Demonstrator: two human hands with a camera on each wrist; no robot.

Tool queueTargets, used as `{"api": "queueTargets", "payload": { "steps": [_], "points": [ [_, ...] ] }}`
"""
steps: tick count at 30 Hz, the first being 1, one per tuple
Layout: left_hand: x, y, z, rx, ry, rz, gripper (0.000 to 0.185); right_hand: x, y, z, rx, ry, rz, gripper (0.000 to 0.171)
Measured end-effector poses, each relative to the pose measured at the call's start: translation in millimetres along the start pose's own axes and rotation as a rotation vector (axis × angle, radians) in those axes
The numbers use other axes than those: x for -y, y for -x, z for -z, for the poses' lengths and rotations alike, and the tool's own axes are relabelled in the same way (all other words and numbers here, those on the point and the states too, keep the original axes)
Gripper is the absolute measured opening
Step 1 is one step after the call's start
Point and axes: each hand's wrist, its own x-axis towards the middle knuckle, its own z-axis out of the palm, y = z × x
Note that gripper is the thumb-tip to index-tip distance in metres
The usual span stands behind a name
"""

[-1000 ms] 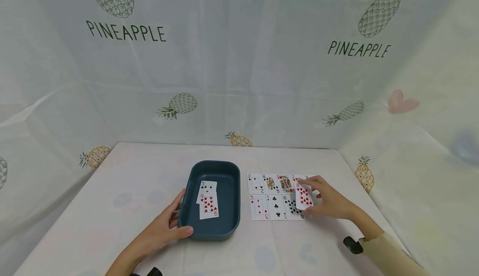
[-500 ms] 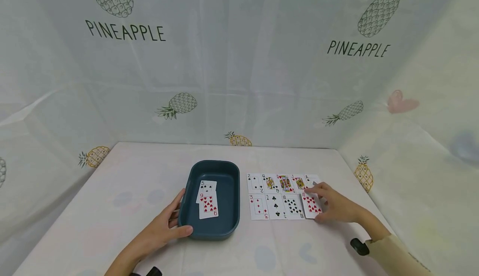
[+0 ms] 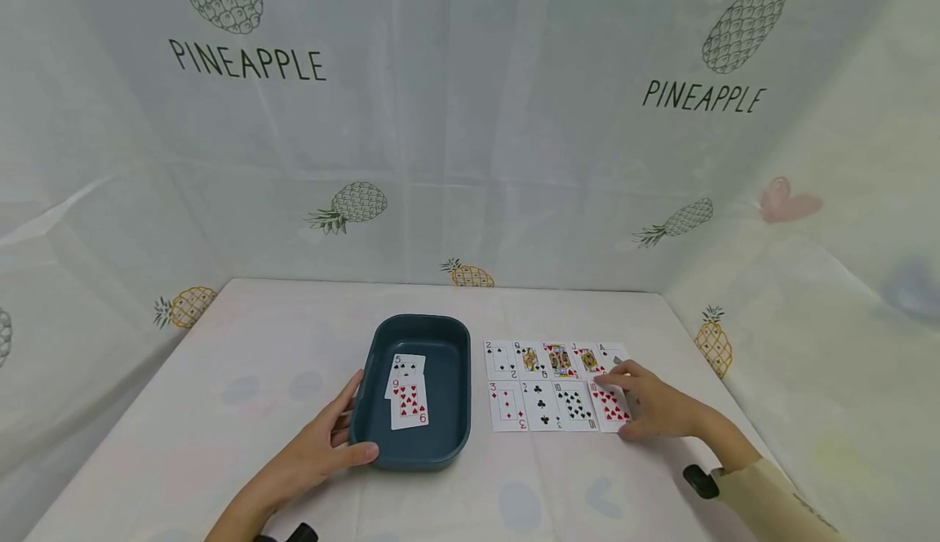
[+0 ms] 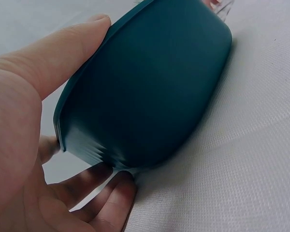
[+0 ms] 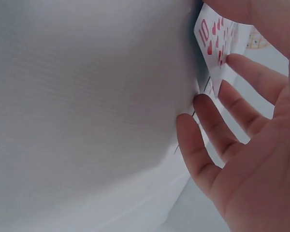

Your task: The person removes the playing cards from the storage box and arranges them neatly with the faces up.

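Observation:
My left hand (image 3: pixel 316 450) grips the near left corner of a dark blue rectangular tray (image 3: pixel 464 399), thumb over its rim and fingers along the outer wall. In the left wrist view the tray's wall (image 4: pixel 150 92) fills the middle. Inside the tray lie a black five (image 3: pixel 408 366) and, overlapping it, a nine of hearts (image 3: pixel 409 406). On the right, my right hand (image 3: pixel 656 402) holds a ten of hearts (image 3: pixel 609 405) by its edges at the right end of the front row of cards. The right wrist view shows this card (image 5: pixel 214 41) tilted between thumb and fingers.
Two rows of face-up playing cards lie right of the tray. The back row includes a king (image 3: pixel 560 361) and a jack of hearts (image 3: pixel 587 360); an ace (image 3: pixel 609 351) is partly behind my right hand. A black ten (image 3: pixel 575 407) borders the held card. Pineapple-printed cloth (image 3: pixel 514 199) walls the table.
My right hand has moved right and slightly down with the ten of hearts, from over the black ten to the front row's right end. The left hand and tray stay put.

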Motion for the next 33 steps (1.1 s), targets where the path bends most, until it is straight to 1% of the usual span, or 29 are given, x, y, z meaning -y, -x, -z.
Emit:
{"api": "queueTargets", "payload": {
  "steps": [8,11,19,25,33],
  "points": [
    [-0.1,0.0,0.4,-0.001,-0.001,-0.003,0.109,6.4,-3.0,1.4,0.002,0.103,0.013,0.076],
    [-0.3,-0.2,0.6,-0.001,0.003,-0.002,0.109,8.5,-3.8,1.2,0.006,0.122,0.006,0.074],
    [-1.3,-0.3,-0.2,0.008,0.019,0.016,0.109,11.1,-1.5,-1.0,0.012,0.118,-0.020,0.070],
    [-1.9,-0.1,-0.4,0.006,0.024,0.010,0.109,12.0,-1.9,-1.9,0.004,0.133,-0.012,0.069],
    [-2.2,1.3,-0.6,0.001,0.014,0.013,0.109,13.7,-5.0,-2.1,0.015,0.133,-0.029,0.070]
  ]
}}
